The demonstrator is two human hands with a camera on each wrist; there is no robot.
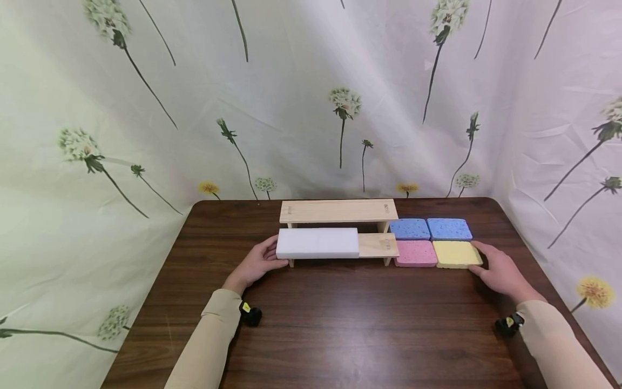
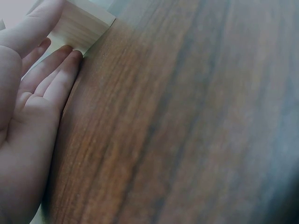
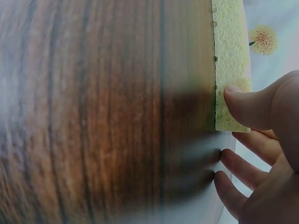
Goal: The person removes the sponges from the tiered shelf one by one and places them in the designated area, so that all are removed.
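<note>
Two small wooden shelves stand on the table, one behind the other. A long white foam block (image 1: 318, 243) lies on the front shelf (image 1: 378, 246), level with its left end. My left hand (image 1: 257, 262) is at that end, its fingers nearly straight beside the wooden leg (image 2: 77, 30) in the left wrist view. To the right of the shelves, a yellow sponge (image 1: 458, 254) lies beside a pink sponge (image 1: 415, 254). My right hand (image 1: 500, 270) pinches the yellow sponge's right end, the thumb on its front side; the lower fingers are free of it.
Behind the pink and yellow sponges lie a left blue sponge (image 1: 410, 229) and a right blue sponge (image 1: 450, 229). The rear shelf (image 1: 337, 210) stands near the back edge of the dark wooden table (image 1: 359, 324). A dandelion-print curtain (image 1: 301, 108) hangs around the table.
</note>
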